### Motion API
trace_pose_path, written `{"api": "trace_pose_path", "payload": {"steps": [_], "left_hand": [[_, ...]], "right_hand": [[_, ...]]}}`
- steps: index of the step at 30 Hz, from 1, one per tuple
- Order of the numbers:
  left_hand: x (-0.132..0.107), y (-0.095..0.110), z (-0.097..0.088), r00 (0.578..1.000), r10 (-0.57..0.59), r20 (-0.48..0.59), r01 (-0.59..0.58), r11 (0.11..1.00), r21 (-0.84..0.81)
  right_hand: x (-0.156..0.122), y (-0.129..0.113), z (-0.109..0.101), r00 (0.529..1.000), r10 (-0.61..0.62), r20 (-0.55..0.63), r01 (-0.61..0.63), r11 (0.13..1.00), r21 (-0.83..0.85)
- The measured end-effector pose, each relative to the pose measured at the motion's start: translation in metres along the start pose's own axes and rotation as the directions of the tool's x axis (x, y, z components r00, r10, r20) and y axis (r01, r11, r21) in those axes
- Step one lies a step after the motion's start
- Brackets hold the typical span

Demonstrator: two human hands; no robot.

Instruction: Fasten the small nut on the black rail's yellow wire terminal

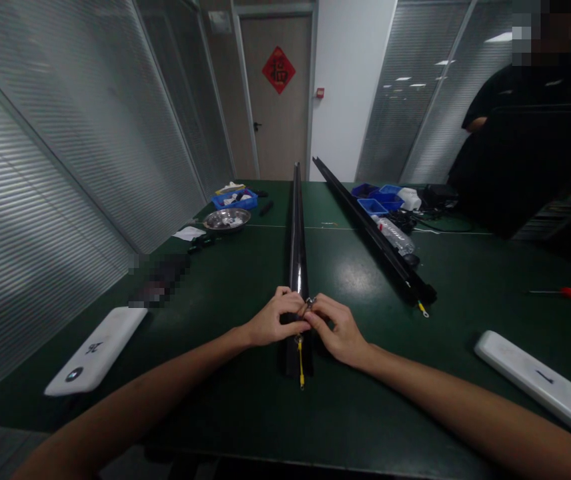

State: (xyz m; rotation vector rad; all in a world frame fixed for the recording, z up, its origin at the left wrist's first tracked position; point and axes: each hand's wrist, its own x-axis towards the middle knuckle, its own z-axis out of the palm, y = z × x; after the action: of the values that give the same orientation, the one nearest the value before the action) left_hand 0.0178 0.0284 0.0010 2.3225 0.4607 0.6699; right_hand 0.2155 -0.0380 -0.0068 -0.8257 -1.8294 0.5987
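A long black channel rail (297,233) runs away from me down the middle of the green table. At its near end my left hand (278,319) is closed, with thumb and fingers pinched at the rail. My right hand (336,327) pinches a small shiny metal piece (310,303) just above the rail; its exact kind is too small to make out. The two thumbs almost meet. Below them a yellow wire with a ring terminal (301,367) sticks out of the rail toward me. What the left fingers grip is hidden.
A second black rail (365,223) lies slanted on the right, beside a plastic bottle (395,235) and blue bins (373,205). A metal bowl (226,220) and blue basket (235,200) stand back left. White bars (96,353) flank me; a red screwdriver (570,293) lies right. A person (530,87) stands back right.
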Motion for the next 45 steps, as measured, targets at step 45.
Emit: {"api": "trace_pose_path", "payload": {"steps": [45], "left_hand": [[-0.007,0.004,0.000,0.999,-0.012,0.042,0.006,0.990,0.139]], "right_hand": [[0.022,0.033,0.001,0.828,0.370,0.422,-0.550,0.389,0.739]]}}
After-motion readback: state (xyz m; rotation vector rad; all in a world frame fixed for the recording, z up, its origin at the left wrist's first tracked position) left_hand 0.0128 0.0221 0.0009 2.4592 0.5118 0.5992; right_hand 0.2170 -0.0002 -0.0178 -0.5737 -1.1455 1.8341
